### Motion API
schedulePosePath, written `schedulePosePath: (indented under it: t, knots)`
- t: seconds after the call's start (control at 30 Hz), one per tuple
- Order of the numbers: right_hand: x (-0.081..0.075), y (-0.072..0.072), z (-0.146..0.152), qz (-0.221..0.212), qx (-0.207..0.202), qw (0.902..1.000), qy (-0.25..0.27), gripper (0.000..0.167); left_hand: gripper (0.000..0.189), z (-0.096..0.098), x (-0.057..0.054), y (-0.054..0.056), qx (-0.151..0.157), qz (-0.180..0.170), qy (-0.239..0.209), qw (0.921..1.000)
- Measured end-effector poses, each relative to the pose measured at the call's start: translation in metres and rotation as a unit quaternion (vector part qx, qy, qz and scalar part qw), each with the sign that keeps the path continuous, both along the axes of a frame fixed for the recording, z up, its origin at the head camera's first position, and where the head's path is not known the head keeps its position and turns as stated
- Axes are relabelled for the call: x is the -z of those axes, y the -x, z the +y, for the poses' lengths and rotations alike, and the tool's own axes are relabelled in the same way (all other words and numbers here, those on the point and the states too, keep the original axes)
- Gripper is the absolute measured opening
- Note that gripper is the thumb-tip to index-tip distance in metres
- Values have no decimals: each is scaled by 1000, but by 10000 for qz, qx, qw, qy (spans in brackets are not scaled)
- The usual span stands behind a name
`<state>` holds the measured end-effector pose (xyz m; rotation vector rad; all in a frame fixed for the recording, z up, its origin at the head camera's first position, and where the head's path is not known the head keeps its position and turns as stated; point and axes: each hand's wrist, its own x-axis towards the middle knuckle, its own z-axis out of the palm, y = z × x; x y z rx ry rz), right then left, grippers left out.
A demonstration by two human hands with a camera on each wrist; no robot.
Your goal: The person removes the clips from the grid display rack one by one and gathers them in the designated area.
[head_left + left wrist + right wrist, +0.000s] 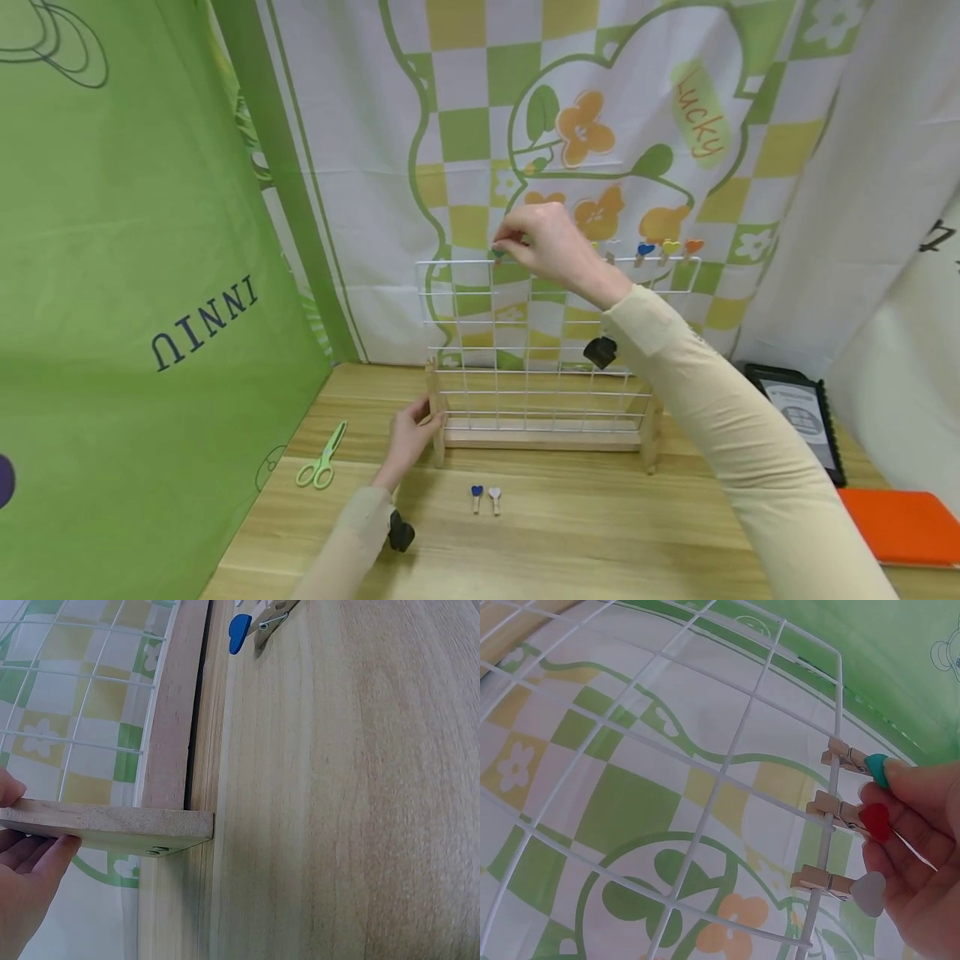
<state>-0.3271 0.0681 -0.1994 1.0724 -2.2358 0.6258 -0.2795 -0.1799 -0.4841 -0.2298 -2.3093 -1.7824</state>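
A white wire grid (480, 347) stands upright in a wooden stand (540, 440). My left hand (408, 433) grips the stand's left post (112, 817), thumb and fingers on opposite faces. Up at the grid's top wire, my right hand (551, 246) pinches a clothespin with a teal heart (877, 769), its wooden jaws at the wire. Beside it on that wire sit a red heart clothespin (874, 822) and a white one (868, 892), close to the curled fingers. Farther right are blue (645, 249), yellow (671, 247) and orange (693, 246) heart clothespins.
On the table before the stand lie a blue heart clothespin (477, 493) and a white one (495, 495). Green scissors (325, 461) lie at the left. A black-edged notebook (798, 412) and an orange flat object (900, 525) are at the right. Patterned cloth hangs behind.
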Motion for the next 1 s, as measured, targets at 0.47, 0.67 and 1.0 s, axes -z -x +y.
schedulePosePath:
  t: [0.47, 0.67, 1.0]
  knots:
    - [3, -25, 8, -93, 3, 9986, 521, 8, 45, -3, 29, 21, -242, -55, 23, 9997]
    - [15, -38, 14, 137, -129, 9978, 633, 5, 45, -6, 33, 22, -195, -18, 38, 9998]
    - [84, -44, 23, -144, -526, 9980, 319, 4, 46, -6, 34, 22, -234, -134, 65, 9996]
